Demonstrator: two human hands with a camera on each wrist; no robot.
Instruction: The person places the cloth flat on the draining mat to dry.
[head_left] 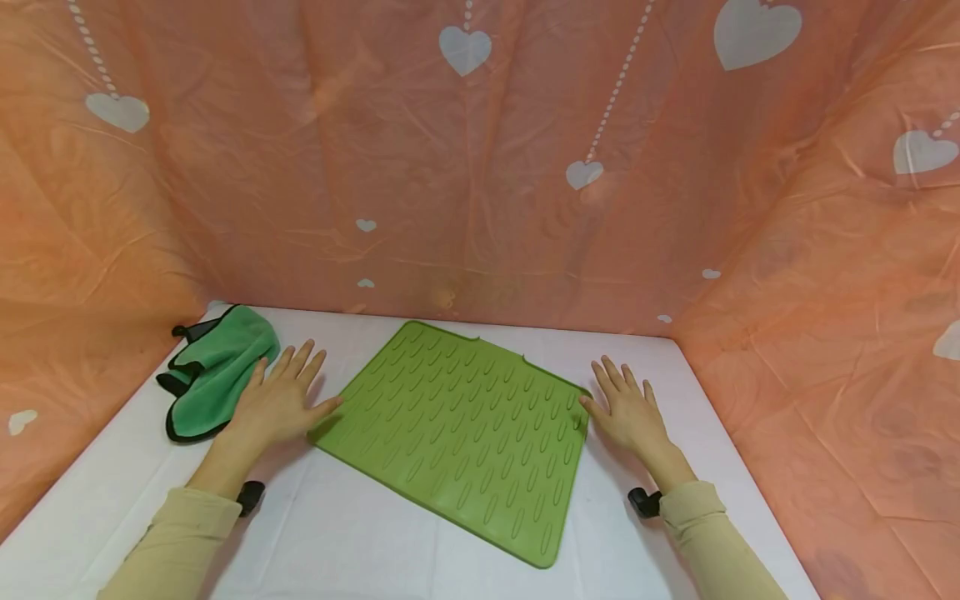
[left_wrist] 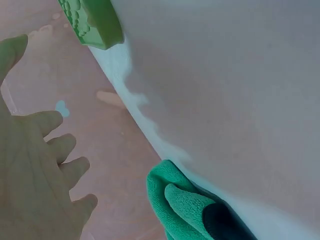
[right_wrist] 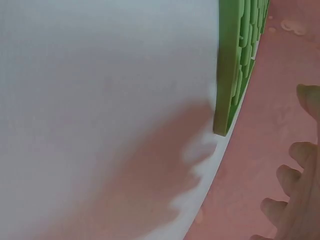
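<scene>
A green ribbed mat, with a notch in its far edge, lies flat and at an angle on the white table. My left hand is spread with straight fingers between the mat and a green cloth; its thumb overlaps the mat's left corner in the head view. My right hand is spread at the mat's right corner, thumb tip right at that edge. Both wrist views show the hands raised above the table, with the mat's edge low beside the right one. Neither hand holds anything.
The crumpled cloth has black edging and lies at the table's left edge. White cloth covers the table. An orange curtain with white hearts stands behind and along both sides. Each wrist wears a small black device.
</scene>
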